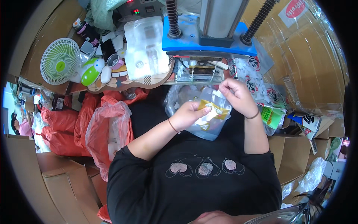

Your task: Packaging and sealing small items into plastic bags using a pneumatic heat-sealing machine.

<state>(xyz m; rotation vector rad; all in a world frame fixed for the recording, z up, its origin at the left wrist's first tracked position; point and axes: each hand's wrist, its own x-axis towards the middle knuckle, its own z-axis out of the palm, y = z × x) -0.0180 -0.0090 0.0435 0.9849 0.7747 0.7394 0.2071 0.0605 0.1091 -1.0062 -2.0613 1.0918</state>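
A translucent plastic pouch (pixel 209 128) with a gold printed band is held in front of my chest, tilted, just below the press. My left hand (pixel 191 115) grips its left side, the thumb lying across the gold band beside a bright white patch. At the pouch's upper edge, my right hand (pixel 238 96) has its fingers pinched together by a small white piece (pixel 218 93). Whether that piece is fixed to the pouch, I cannot tell. Behind the pouch, a crumpled clear plastic bag (pixel 172 100) shows in part.
Ahead stands a press with a blue plate (pixel 190 44) and springs. Left of it lie flat translucent pouches (pixel 145 56), a phone (pixel 108 49) and a fan (pixel 59 63). Small white printed pieces (pixel 248 76) lie to its right. Red plastic bags (pixel 89 119) and cardboard boxes (pixel 65 175) flank me.
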